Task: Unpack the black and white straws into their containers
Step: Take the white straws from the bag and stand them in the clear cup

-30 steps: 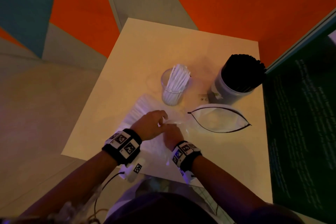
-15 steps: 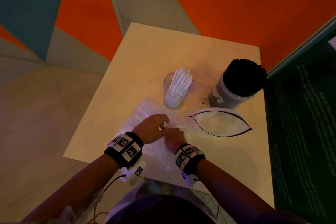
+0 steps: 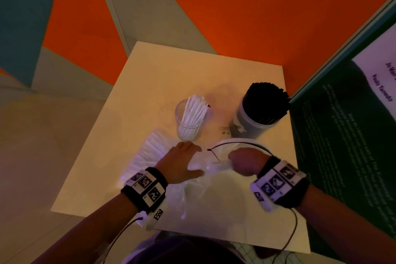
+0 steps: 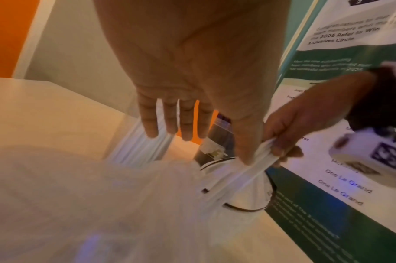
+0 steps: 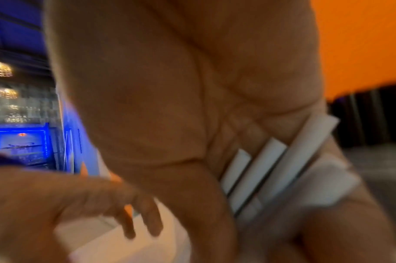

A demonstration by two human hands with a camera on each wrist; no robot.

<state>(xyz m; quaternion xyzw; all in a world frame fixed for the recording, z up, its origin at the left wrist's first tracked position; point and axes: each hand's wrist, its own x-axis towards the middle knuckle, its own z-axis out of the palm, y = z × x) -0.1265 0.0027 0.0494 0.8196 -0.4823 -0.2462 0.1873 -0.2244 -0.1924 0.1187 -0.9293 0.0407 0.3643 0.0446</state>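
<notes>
A clear plastic bag of white straws (image 3: 150,150) lies flat on the cream table (image 3: 171,75). My left hand (image 3: 192,161) rests on the bag with straight, spread fingers (image 4: 170,122). To its right, my right hand (image 3: 234,163) grips a small bunch of white straws (image 4: 248,170) whose far ends are still in the bag's mouth; they show against the palm in the right wrist view (image 5: 266,170). Behind stand a clear glass (image 3: 179,113) part full of white straws and a grey tub (image 3: 250,124) packed with black straws (image 3: 266,103).
An empty zip bag with a black rim (image 3: 237,140) lies under my right hand, in front of the grey tub. A dark green poster board (image 3: 342,146) stands along the table's right edge. Orange and grey floor surrounds the table.
My right hand has pulled away to the right with a bunch of white straws drawn out of the bag. My left hand has flattened on the bag.
</notes>
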